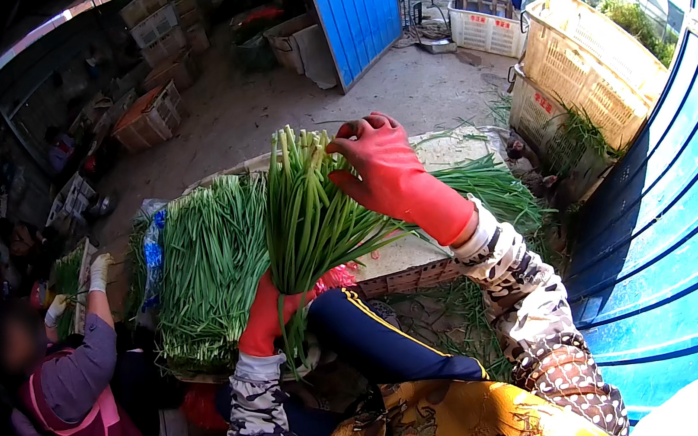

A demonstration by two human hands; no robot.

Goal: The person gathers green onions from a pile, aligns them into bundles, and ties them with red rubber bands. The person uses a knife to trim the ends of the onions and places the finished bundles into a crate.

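My left hand (269, 316), in a red rubber glove, is closed around the lower, leafy part of a bunch of green garlic chives (307, 223). The bunch stands upright, its pale stem ends at the top and its leaves fanning to the right. My right hand (382, 171), gloved the same way, is at the stem ends with fingers curled and thumb apart. Whether it pinches a stem is unclear. Left of the bunch lies a thick pile of chives (210, 261). More loose chives (489, 191) lie behind my right wrist on a pale work surface (395, 271).
Stacked plastic crates (586, 71) stand at the right beside a blue corrugated metal panel (672, 243). A blue door (357, 14) is farther back. A co-worker (75, 382) in white gloves handles greens at the left. Pink ties (337, 277) lie near my knee.
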